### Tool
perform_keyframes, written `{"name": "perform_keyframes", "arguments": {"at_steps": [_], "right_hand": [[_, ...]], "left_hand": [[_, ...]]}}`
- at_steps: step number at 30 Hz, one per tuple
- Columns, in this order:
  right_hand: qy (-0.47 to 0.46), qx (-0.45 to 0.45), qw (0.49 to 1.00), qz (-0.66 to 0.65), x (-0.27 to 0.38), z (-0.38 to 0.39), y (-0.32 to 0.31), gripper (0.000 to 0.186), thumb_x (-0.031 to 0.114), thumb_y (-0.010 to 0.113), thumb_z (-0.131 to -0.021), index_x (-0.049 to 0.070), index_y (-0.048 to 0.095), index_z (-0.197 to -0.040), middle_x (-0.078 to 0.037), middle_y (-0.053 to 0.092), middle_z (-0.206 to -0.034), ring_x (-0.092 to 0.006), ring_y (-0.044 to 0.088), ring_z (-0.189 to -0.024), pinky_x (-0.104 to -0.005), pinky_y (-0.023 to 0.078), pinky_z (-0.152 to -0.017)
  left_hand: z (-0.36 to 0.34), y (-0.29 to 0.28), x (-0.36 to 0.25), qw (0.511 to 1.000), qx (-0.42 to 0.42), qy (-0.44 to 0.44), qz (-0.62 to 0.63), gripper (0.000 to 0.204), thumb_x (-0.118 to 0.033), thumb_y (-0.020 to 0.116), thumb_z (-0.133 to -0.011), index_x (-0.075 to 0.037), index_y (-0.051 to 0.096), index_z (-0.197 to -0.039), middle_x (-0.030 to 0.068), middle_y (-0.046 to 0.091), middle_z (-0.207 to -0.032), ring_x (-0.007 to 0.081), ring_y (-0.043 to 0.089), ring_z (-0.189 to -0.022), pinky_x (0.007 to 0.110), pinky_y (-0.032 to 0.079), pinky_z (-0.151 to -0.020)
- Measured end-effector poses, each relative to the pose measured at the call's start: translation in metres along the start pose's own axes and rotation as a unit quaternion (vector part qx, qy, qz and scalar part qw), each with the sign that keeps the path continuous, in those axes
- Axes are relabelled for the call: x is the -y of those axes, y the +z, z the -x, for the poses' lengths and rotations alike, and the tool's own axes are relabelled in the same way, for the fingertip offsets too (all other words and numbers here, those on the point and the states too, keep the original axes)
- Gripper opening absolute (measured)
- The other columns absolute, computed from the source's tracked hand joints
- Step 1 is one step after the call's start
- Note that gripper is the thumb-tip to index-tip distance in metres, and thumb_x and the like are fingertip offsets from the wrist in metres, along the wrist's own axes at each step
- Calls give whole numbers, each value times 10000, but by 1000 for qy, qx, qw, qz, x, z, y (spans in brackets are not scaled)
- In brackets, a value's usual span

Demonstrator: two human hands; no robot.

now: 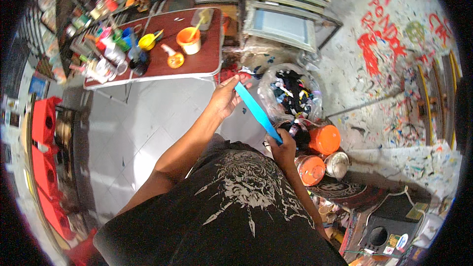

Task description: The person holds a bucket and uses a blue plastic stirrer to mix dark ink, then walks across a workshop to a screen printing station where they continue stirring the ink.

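Note:
A flat blue spatula [255, 107], widest along its middle, slants across in front of my body. The fingers of my right hand [284, 148] are wrapped round its near, narrower end. At its far end, my left hand [227, 97] has the tip between thumb and fingers, palm partly turned up. Just beyond the spatula stands a clear plastic bag [265, 86] full of dark and coloured scraps. Orange-lidded buckets [325, 139] stand to the right of my right hand.
A dark red table [162, 27] at far left holds an orange-rimmed tub [188, 41], a yellow cup [147, 42] and several bottles. Framed screens [281, 27] are stacked in a rack at the back. A paint-spattered wall [364, 88] rises on the right; a black speaker box [389, 224] sits near right.

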State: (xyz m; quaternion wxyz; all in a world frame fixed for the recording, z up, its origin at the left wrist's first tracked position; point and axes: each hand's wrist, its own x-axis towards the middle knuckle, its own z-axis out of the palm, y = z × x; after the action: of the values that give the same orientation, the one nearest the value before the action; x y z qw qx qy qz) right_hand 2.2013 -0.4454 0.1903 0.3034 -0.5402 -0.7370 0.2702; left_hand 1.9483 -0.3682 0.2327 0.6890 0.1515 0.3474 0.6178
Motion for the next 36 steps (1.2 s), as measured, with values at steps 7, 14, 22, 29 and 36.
{"name": "perform_keyframes", "arguments": {"at_steps": [7,14,22,29,36], "right_hand": [[-48,87,993,-62,100,-7,74,263,226,702,-769,24,603,-906,-171,592,-737,-321,587,-653,-389,457,-607],[-82,240,963,-92,225,23,214,255,225,702,-779,31,610,-918,-158,608,-716,-291,607,-636,-375,467,-603],[-183,393,896,-90,350,41,303,235,225,692,-802,21,616,-891,-134,581,-658,-219,578,-580,-351,444,-564],[-172,471,857,-116,414,47,401,215,207,658,-825,13,610,-905,-95,578,-676,-153,538,-624,-326,434,-601],[-91,765,622,-141,490,26,536,234,233,520,-930,29,625,-976,9,534,-699,-92,488,-659,-258,408,-620]], "left_hand": [[90,-84,-82,992,60,55,96,533,-466,348,-973,-41,448,-1278,124,569,-1223,279,570,-1109,416,471,-933],[214,-232,-136,955,-204,128,-176,351,-338,453,-969,-30,614,-1019,88,650,-977,201,625,-889,345,498,-795],[367,-402,-274,833,-413,369,3,382,-337,426,-985,5,584,-920,109,638,-839,197,628,-796,307,483,-707],[441,-429,-270,860,-349,373,7,740,-620,213,-944,-17,540,-1219,106,644,-978,218,606,-933,362,448,-847],[453,-507,-306,839,-359,403,67,280,-298,522,-950,-26,527,-1014,128,624,-963,201,626,-871,325,519,-736]]}}
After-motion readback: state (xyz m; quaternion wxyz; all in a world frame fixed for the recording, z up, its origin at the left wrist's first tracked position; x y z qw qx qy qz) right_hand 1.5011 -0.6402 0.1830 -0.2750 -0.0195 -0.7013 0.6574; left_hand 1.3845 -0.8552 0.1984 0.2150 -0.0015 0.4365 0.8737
